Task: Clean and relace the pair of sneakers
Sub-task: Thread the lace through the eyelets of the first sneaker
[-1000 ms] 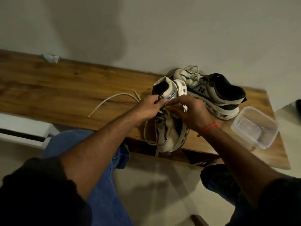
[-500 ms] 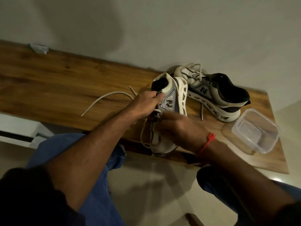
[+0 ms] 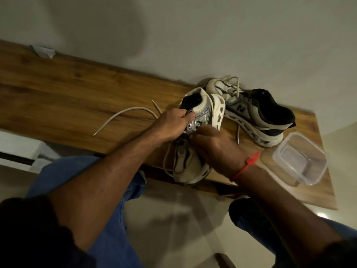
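A white and grey sneaker [image 3: 202,111] lies on its side at the front edge of the wooden table [image 3: 77,93], toe toward me. My left hand [image 3: 173,122] grips its collar and side. My right hand [image 3: 214,146] is curled over the tongue area, its fingers hidden against the shoe; what they hold I cannot tell. A loop of lace hangs beside the toe. The second sneaker [image 3: 255,113] rests behind it to the right, its lace loose. A loose white shoelace [image 3: 123,115] curves on the table left of my left hand.
A clear plastic container [image 3: 301,161] sits at the table's right end. A small crumpled paper [image 3: 43,52] lies at the back left by the wall. My knees in blue jeans are below the table edge.
My right hand has slid down from the sneaker's heel to its tongue area. The left hand keeps its grip. The camera has shifted slightly.
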